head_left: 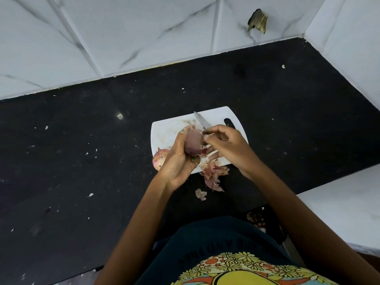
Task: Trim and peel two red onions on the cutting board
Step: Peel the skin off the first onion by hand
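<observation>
Starting at the left, the second onion [159, 161] sits still in its papery skin, half off the board's [164, 130] near-left corner and partly hidden behind the wrist, parked there, I'd say, so it waits its turn within easy reach. Next along, the left hand [178, 157] has its fingers curled round the first onion [193, 144], cradling it just above the board with the purple, mostly bare flesh turned toward the other hand, a grip that steadies it and leaves the working face open. Now the right hand [226, 147], fingers bent in at the onion's right side: thumb and forefinger look pinched together near the top, likely on a strip of skin, though it is too small to be sure, while the knife [202, 121] pokes out beyond the knuckles, blade angled away up the board; whether that hand holds its handle I cannot tell. Below the hands, loose skins [213, 173] lie on the board's near edge and spill onto the black counter [82, 151], dropped where they fall. One onion nearly done, one untouched.
</observation>
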The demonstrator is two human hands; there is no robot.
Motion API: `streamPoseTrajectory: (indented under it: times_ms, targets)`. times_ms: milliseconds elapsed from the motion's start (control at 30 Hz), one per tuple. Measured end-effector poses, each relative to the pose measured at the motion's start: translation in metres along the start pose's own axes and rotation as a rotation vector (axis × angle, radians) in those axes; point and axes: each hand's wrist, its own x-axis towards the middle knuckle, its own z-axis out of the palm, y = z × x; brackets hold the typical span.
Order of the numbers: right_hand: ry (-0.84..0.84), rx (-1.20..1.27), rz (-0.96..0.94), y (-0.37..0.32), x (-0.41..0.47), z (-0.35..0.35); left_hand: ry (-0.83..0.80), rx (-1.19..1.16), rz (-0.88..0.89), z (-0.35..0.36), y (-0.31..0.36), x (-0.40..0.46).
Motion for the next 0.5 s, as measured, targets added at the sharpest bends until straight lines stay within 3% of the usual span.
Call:
streamPoseTrajectory:
  times_ms: [233, 500]
  targets:
    - [0.059, -0.082, -0.101, -0.008, 0.002, 0.011, 0.057, 0.001, 0.052, 0.001, 0.002, 0.000]
    - [0.066, -0.037, -0.130, -0.005, 0.006, 0.006, 0.006, -0.010, 0.042, -0.008, -0.001, 0.003]
